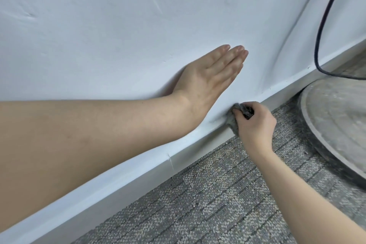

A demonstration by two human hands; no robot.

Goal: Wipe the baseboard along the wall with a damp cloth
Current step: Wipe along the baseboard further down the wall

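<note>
I am pressing my left hand (210,77) flat, fingers straight, on the wall (118,25) above the baseboard (138,176). My right hand (254,123) is clutching the grey cloth (233,119) against the baseboard, near a round base (336,121).

Most of the grey cloth (230,122) is buried inside the right grip (254,123), which also covers a stretch of baseboard (138,178). The right edge cuts the round disc (336,117). The black cable (316,49) runs off top and right. The left grip (208,77) hides its thumb.
</note>
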